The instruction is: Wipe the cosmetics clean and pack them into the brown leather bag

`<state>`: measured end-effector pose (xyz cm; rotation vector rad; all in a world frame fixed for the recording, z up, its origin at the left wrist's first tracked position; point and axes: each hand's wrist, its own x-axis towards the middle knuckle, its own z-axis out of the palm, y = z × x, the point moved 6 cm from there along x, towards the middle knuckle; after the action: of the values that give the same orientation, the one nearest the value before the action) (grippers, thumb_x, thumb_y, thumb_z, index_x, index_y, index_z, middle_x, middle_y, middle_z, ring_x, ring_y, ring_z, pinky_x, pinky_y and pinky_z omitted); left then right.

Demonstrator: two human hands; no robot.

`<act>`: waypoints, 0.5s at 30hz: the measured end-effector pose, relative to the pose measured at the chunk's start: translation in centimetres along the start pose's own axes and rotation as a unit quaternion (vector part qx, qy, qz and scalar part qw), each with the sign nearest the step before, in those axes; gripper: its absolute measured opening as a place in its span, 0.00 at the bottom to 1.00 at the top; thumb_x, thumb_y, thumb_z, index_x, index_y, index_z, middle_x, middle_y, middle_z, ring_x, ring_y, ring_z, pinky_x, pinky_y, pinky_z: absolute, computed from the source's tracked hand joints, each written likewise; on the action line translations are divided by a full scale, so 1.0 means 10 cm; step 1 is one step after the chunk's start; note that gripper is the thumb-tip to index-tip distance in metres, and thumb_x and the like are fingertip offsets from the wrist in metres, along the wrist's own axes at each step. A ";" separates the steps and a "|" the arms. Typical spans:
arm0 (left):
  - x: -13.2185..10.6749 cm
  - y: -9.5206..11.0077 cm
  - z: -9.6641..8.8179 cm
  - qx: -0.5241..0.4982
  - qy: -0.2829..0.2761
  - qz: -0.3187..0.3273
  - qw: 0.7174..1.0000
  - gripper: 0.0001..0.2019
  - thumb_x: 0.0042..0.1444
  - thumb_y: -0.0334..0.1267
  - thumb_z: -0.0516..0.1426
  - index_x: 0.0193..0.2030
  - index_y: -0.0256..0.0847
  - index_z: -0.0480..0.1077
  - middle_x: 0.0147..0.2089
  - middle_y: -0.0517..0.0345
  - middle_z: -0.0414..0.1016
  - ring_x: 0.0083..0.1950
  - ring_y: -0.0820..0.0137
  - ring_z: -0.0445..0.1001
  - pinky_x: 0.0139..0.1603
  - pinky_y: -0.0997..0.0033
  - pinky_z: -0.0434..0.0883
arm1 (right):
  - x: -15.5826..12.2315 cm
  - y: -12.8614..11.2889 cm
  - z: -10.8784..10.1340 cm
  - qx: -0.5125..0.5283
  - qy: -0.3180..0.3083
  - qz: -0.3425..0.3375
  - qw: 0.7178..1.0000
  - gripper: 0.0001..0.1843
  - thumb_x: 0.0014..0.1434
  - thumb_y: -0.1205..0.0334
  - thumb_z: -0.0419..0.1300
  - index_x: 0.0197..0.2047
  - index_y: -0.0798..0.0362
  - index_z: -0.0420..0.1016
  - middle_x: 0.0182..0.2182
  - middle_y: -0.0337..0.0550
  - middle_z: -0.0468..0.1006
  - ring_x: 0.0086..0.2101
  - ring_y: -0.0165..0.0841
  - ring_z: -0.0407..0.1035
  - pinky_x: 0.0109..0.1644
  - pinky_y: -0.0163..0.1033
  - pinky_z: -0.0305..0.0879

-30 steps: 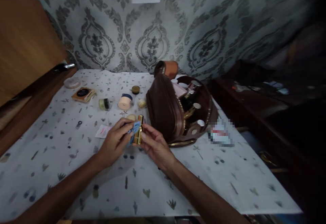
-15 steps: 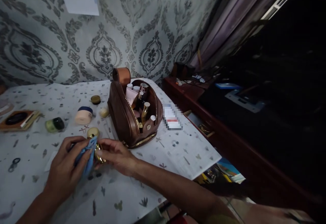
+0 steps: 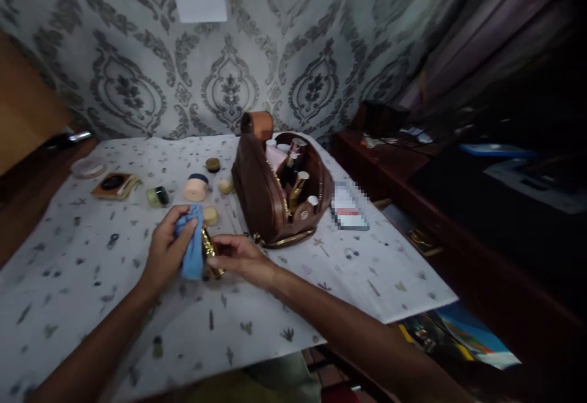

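My left hand [image 3: 169, 244] is closed on a blue cloth [image 3: 192, 250], bunched against the side of a shiny gold object [image 3: 210, 250]. The fingertips of my right hand [image 3: 243, 259] grip that gold piece from the right; its exact kind is hard to make out. Just behind it sits a small yellowish jar [image 3: 210, 214]. To the right stands an open brown toiletry bag [image 3: 257, 189], packed with bottles and tubes, among them a gold-capped bottle [image 3: 299, 188].
Behind my hands are a peach jar with a dark blue lid [image 3: 196, 188], a green jar [image 3: 157, 196] and a small dark-gold lid [image 3: 213, 164]. A blurred-out phone-like item [image 3: 348, 207] lies right of the bag. The table's right edge borders dark red furniture [image 3: 389, 177].
The view has swung left, so everything sits farther right in the picture. The blue cloth shows more plainly beside the gold object; both hands keep their hold.
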<state>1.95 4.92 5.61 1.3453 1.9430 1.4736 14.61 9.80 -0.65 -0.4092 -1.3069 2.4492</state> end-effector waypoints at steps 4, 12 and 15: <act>0.04 0.02 0.01 -0.045 -0.028 -0.004 0.999 0.20 0.61 0.50 0.54 0.54 0.41 0.65 0.42 0.57 0.74 0.38 0.69 0.72 0.38 0.72 0.70 | 0.02 -0.06 -0.05 0.027 0.028 -0.027 0.999 0.26 0.43 0.56 0.76 0.45 0.52 0.77 0.36 0.37 0.80 0.34 0.26 0.73 0.41 0.32 0.68; 0.02 -0.04 0.10 -0.032 -0.123 0.009 0.992 0.16 0.64 0.52 0.50 0.40 0.40 0.68 0.28 0.64 0.64 0.30 0.72 0.63 0.32 0.74 0.64 | 0.00 -0.12 -0.01 0.046 -0.005 -0.007 0.999 0.24 0.47 0.55 0.75 0.44 0.53 0.75 0.33 0.38 0.81 0.33 0.29 0.76 0.41 0.35 0.69; 0.03 -0.09 0.09 -0.063 -0.113 -0.012 0.992 0.17 0.63 0.53 0.51 0.36 0.40 0.67 0.27 0.64 0.63 0.28 0.73 0.61 0.30 0.75 0.62 | 0.01 -0.10 0.03 0.029 -0.025 -0.001 0.999 0.23 0.47 0.55 0.74 0.45 0.53 0.75 0.33 0.38 0.80 0.33 0.29 0.75 0.41 0.35 0.69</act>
<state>2.06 5.69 4.50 1.3631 1.6918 1.3436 14.58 10.07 0.32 -0.3343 -1.2505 2.5053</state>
